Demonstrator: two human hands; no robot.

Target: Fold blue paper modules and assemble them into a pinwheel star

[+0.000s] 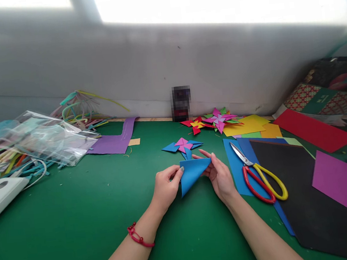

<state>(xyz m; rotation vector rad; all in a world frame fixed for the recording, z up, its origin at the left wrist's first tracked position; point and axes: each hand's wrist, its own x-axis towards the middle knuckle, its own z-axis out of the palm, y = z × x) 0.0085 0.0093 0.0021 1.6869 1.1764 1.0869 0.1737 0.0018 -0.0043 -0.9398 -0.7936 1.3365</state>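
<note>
A blue sheet of paper (pixel 193 172), folded into a triangle, is held up between my two hands above the green table. My left hand (pixel 167 185) pinches its left edge with thumb and forefinger. At the triangle's right corner, the thumb of my right hand (pixel 220 176) presses in front while the fingers reach behind it, partly hidden. Just beyond the paper lies a pink and blue folded paper star (pixel 183 145), its nearest point partly covered by the triangle and my right fingers.
To the right, scissors (pixel 257 173) with red and yellow handles lie on blue paper and a black sheet (pixel 288 192). Finished paper stars (pixel 218 119) sit by the wall. Purple paper (pixel 109 144), a clear plastic bag (pixel 65 137) and a white power strip (pixel 2 197) occupy the left.
</note>
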